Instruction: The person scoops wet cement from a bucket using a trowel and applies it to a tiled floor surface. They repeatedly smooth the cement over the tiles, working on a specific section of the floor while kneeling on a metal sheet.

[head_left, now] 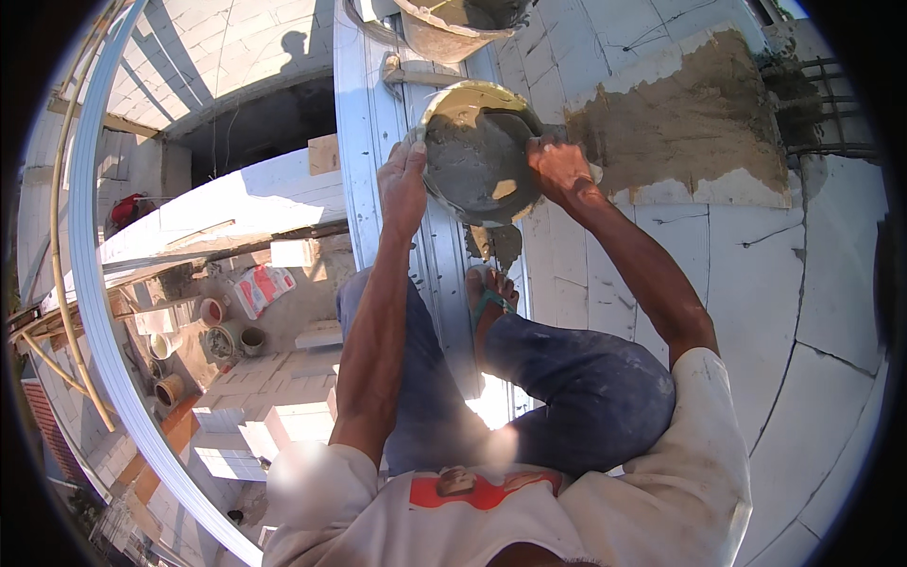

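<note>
A round bowl (480, 210) of wet grey mortar (472, 156) is in front of me, above the metal planks (367, 203). My left hand (404, 189) grips the bowl's left rim, thumb up along its edge and fingers around the outer side. My right hand (559, 170) is closed in a fist at the right rim. A small pale end shows beside this fist, but what the fingers hold is mostly hidden. Behind the bowl lies a hammer-like tool (430, 77). To the right, grey mortar (680, 118) coats part of the white block wall (652, 236).
A mortar bucket (439, 42) stands beyond the bowl. Dark reinforcing bars (831, 104) stick out at the far right. Left of the planks is a drop to a lower floor with a white-and-red sack (263, 288), several buckets and stacked blocks (283, 402). A metal rail (90, 255) curves along the left.
</note>
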`<move>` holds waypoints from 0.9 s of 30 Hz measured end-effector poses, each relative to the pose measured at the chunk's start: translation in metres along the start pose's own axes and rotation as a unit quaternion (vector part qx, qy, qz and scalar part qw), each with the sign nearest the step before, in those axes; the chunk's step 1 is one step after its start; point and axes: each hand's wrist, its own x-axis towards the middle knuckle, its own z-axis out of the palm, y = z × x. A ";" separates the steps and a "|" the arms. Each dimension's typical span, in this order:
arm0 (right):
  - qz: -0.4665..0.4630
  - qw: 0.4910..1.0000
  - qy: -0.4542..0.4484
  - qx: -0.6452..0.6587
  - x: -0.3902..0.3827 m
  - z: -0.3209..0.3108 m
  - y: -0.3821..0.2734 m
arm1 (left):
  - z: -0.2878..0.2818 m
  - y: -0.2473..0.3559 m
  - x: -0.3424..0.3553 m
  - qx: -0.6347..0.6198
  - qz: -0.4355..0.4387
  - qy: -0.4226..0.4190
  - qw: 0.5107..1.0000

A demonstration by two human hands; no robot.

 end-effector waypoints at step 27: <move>0.128 0.846 -0.066 0.513 -0.037 -0.015 -0.038 | -0.001 -0.017 0.001 -0.065 -0.044 0.082 0.994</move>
